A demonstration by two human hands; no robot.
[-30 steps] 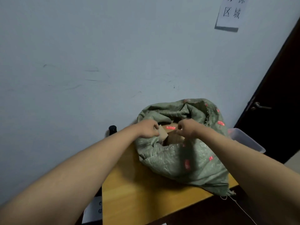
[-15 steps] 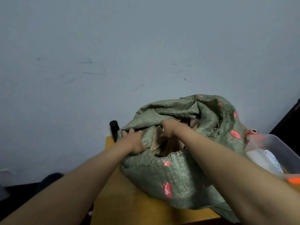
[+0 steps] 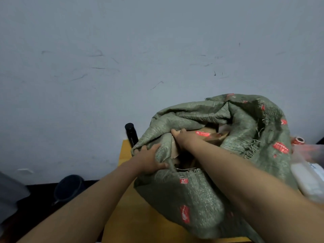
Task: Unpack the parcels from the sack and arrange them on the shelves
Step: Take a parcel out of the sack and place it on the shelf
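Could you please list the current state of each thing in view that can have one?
sack: mouth open, resting on the table
cardboard parcel: inside the sack, not yet out
left hand: gripping the sack's rim
right hand: reaching into the sack, fingers on the parcel's edge
black bottle: upright, capped
clear bin: open, holding items
table: carrying the sack

Sack [image 3: 201, 199] hides most of the parcel [image 3: 208, 135]; right edge crops plastic bin [image 3: 308, 181]

Green woven sack [image 3: 201, 195] on yellow table [image 3: 138, 218]. Left hand [image 3: 149, 159] gripping sack rim; right hand [image 3: 185, 137] inside, on cardboard parcel [image 3: 208, 135] (red label). Black bottle [image 3: 131, 135] behind.
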